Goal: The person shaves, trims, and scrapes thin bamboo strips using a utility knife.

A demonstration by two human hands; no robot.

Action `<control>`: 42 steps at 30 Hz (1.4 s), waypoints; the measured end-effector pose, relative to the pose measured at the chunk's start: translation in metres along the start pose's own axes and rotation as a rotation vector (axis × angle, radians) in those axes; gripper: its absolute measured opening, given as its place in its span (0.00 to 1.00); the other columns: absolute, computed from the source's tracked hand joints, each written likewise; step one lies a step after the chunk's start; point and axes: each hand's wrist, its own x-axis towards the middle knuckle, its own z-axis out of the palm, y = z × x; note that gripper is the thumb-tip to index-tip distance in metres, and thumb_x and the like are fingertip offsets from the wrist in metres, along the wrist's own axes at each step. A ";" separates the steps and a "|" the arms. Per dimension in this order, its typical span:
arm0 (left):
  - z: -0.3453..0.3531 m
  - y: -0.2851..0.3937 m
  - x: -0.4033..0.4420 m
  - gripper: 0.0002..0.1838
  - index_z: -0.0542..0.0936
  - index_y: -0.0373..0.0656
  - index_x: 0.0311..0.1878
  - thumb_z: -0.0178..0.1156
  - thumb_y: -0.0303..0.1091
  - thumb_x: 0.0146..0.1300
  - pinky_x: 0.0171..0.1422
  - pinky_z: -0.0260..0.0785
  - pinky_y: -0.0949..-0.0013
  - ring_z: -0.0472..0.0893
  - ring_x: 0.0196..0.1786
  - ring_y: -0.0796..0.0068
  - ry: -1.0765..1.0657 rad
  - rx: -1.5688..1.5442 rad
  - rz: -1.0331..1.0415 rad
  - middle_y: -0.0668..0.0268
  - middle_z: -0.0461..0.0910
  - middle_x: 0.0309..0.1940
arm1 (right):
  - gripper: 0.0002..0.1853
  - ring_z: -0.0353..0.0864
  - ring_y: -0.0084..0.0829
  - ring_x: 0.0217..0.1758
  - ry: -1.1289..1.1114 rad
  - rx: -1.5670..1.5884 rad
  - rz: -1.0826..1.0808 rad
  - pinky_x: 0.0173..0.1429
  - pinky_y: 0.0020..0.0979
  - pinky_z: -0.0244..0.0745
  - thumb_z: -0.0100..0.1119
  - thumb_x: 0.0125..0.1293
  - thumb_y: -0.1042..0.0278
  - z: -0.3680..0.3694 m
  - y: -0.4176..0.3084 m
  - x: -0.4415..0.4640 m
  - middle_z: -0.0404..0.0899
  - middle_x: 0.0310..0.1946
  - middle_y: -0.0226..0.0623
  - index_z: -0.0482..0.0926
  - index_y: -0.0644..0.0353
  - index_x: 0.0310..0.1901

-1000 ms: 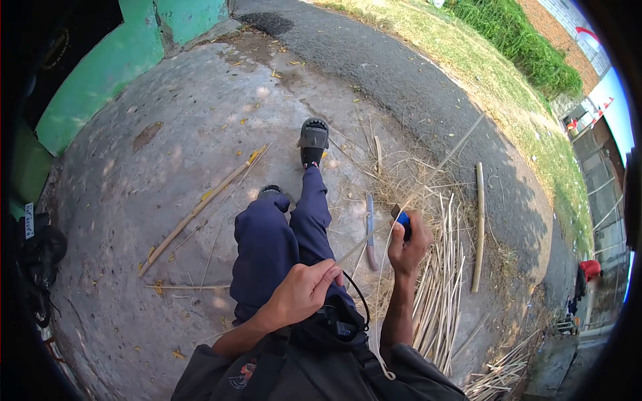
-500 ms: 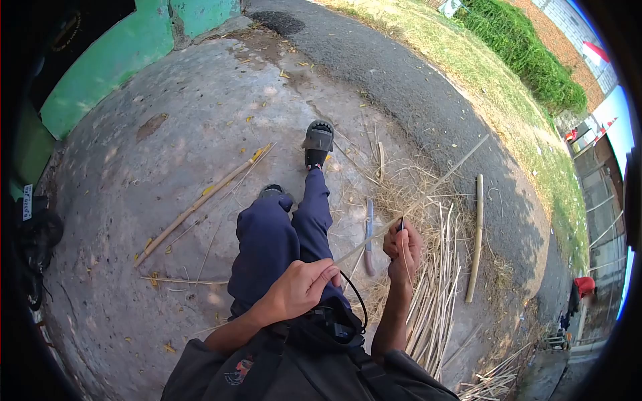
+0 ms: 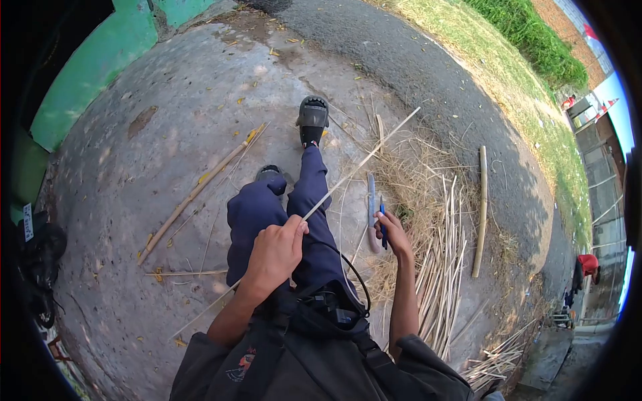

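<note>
My left hand is closed on a long, pale bamboo strip. The strip slants from the upper right across my legs, and its tail comes out past my left forearm. In my right hand is a slim blue tool with a narrow tip pointing away from me; its exact kind is too small to make out. This hand is apart from the strip. Just left of it a large knife with a pale handle lies on the ground. Beside my right forearm is a pile of split bamboo strips.
Thin shavings cover the ground ahead of my right hand. A bamboo pole lies on the right, a longer stick on the left. A black cable loops by my waist. At far right, a person in red bends over.
The strip has slid back toward me, its far end now nearer and its tail past my left forearm. My left hand has moved left and up; my right hand has come off the strip.
</note>
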 end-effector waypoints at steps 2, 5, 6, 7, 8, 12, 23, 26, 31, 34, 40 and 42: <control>0.003 -0.004 0.012 0.12 0.80 0.39 0.44 0.52 0.35 0.82 0.39 0.74 0.43 0.84 0.34 0.39 0.025 0.182 -0.057 0.47 0.83 0.27 | 0.19 0.88 0.50 0.37 0.401 -0.795 0.054 0.43 0.46 0.81 0.65 0.73 0.53 -0.025 0.111 0.029 0.87 0.35 0.51 0.80 0.64 0.49; 0.007 -0.006 0.028 0.10 0.75 0.40 0.47 0.52 0.36 0.82 0.41 0.74 0.38 0.84 0.35 0.36 -0.010 0.226 -0.078 0.44 0.83 0.27 | 0.19 0.91 0.51 0.47 0.247 -0.914 0.211 0.54 0.48 0.83 0.65 0.66 0.62 -0.033 0.218 0.032 0.90 0.41 0.55 0.85 0.59 0.56; 0.009 -0.007 0.034 0.11 0.73 0.40 0.47 0.51 0.38 0.83 0.40 0.75 0.36 0.85 0.35 0.34 -0.007 0.227 -0.081 0.42 0.83 0.26 | 0.17 0.91 0.52 0.48 0.219 -0.843 0.276 0.54 0.48 0.83 0.66 0.65 0.64 -0.027 0.236 0.028 0.90 0.41 0.55 0.87 0.57 0.54; 0.010 -0.005 0.039 0.10 0.71 0.40 0.47 0.51 0.38 0.83 0.40 0.73 0.34 0.84 0.35 0.33 -0.024 0.223 -0.084 0.41 0.83 0.26 | 0.17 0.90 0.55 0.47 0.222 -0.992 0.152 0.55 0.48 0.84 0.67 0.62 0.66 -0.028 0.277 0.030 0.90 0.41 0.56 0.89 0.58 0.52; 0.012 -0.004 0.044 0.10 0.71 0.40 0.47 0.51 0.38 0.83 0.40 0.73 0.34 0.84 0.35 0.33 -0.041 0.225 -0.083 0.41 0.83 0.26 | 0.17 0.90 0.55 0.47 0.224 -0.984 0.168 0.55 0.48 0.84 0.67 0.62 0.66 -0.024 0.282 0.026 0.90 0.41 0.56 0.89 0.58 0.52; 0.024 -0.005 0.063 0.08 0.71 0.41 0.47 0.52 0.35 0.82 0.40 0.71 0.35 0.83 0.35 0.34 -0.078 0.236 -0.102 0.43 0.81 0.26 | 0.16 0.90 0.54 0.49 0.348 -0.819 0.320 0.58 0.47 0.84 0.68 0.59 0.66 0.005 0.285 0.029 0.90 0.43 0.55 0.90 0.57 0.49; 0.028 -0.004 0.113 0.07 0.67 0.37 0.49 0.52 0.30 0.80 0.39 0.70 0.38 0.83 0.34 0.36 -0.096 0.207 -0.033 0.45 0.81 0.25 | 0.30 0.83 0.56 0.59 0.687 -0.941 0.365 0.63 0.52 0.79 0.66 0.65 0.63 -0.017 0.253 0.075 0.79 0.56 0.54 0.74 0.61 0.68; 0.028 -0.003 0.122 0.06 0.67 0.37 0.49 0.53 0.29 0.80 0.39 0.70 0.39 0.83 0.34 0.36 -0.135 0.230 -0.076 0.45 0.81 0.25 | 0.32 0.82 0.56 0.62 0.672 -0.955 0.442 0.65 0.51 0.80 0.69 0.66 0.59 -0.027 0.247 0.093 0.78 0.60 0.53 0.72 0.61 0.69; 0.030 -0.007 0.126 0.08 0.69 0.36 0.50 0.54 0.30 0.81 0.39 0.71 0.42 0.84 0.35 0.37 -0.148 0.139 -0.118 0.45 0.82 0.26 | 0.33 0.82 0.53 0.66 0.549 -1.009 0.657 0.66 0.53 0.81 0.73 0.65 0.52 -0.024 0.247 0.117 0.79 0.62 0.51 0.74 0.61 0.65; 0.029 -0.009 0.124 0.09 0.71 0.34 0.52 0.55 0.31 0.81 0.39 0.70 0.45 0.84 0.33 0.38 -0.168 0.036 -0.140 0.47 0.80 0.23 | 0.32 0.82 0.52 0.66 0.612 -1.009 0.702 0.66 0.54 0.81 0.75 0.63 0.50 -0.024 0.252 0.126 0.80 0.62 0.50 0.75 0.59 0.63; 0.022 -0.005 0.127 0.08 0.71 0.36 0.51 0.56 0.31 0.80 0.38 0.70 0.49 0.84 0.31 0.41 -0.231 -0.103 -0.099 0.50 0.79 0.22 | 0.30 0.82 0.49 0.67 0.597 -0.988 0.753 0.65 0.53 0.81 0.74 0.66 0.48 -0.029 0.266 0.141 0.80 0.62 0.47 0.76 0.56 0.62; 0.018 -0.004 0.129 0.08 0.71 0.36 0.51 0.57 0.31 0.80 0.41 0.73 0.49 0.87 0.38 0.41 -0.293 -0.130 -0.147 0.45 0.84 0.28 | 0.32 0.81 0.50 0.69 0.525 -0.878 0.834 0.67 0.56 0.79 0.76 0.64 0.48 -0.033 0.262 0.149 0.80 0.66 0.46 0.75 0.54 0.64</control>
